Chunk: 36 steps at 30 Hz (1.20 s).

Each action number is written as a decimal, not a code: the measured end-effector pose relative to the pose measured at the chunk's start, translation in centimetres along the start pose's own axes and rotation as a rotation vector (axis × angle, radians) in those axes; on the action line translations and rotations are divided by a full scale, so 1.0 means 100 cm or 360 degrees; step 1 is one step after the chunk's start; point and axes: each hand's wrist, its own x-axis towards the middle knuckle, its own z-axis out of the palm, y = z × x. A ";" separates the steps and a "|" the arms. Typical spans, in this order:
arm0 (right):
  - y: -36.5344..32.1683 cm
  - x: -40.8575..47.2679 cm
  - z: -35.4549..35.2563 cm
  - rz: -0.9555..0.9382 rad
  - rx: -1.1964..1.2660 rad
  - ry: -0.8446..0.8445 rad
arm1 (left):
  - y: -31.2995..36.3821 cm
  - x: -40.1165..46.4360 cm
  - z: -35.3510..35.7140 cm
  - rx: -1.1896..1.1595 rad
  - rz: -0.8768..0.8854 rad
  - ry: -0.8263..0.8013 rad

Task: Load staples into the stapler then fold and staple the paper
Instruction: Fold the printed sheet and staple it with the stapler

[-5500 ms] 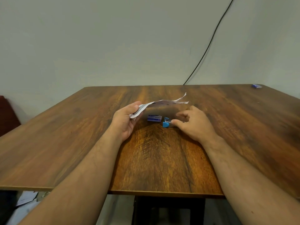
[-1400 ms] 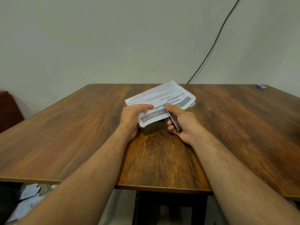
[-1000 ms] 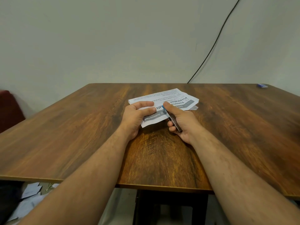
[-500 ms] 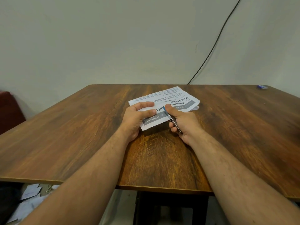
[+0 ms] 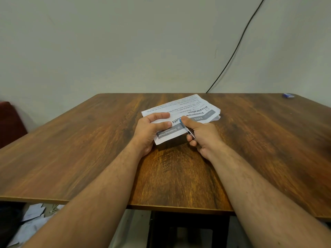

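A folded white printed paper (image 5: pixel 188 109) is held just above the wooden table (image 5: pixel 89 149) near its middle. My left hand (image 5: pixel 148 130) pinches the paper's near left corner, thumb on top. My right hand (image 5: pixel 202 135) grips a small blue and metal stapler (image 5: pixel 189 130), whose jaws sit over the paper's near right edge; my thumb presses on its blue tip. Most of the stapler is hidden inside my fist. The staple box seen earlier is hidden under the paper.
A small blue object (image 5: pixel 288 95) lies at the table's far right corner. A black cable (image 5: pixel 236 49) runs down the wall behind the table. Loose papers (image 5: pixel 30 219) lie on the floor at the lower left. A dark red seat (image 5: pixel 9 120) stands at the left.
My right hand picked the stapler up off the table and brought it to the paper's edge. Over the last second both hands and the paper barely shifted.
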 end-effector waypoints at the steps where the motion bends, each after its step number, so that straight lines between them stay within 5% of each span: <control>1: 0.000 -0.001 0.001 -0.0003 -0.0004 0.0010 | 0.001 -0.001 0.000 -0.0005 0.0001 -0.0001; 36: -0.016 0.005 -0.035 0.0091 0.0063 0.0380 | 0.004 -0.002 -0.003 -0.0162 -0.0115 -0.0013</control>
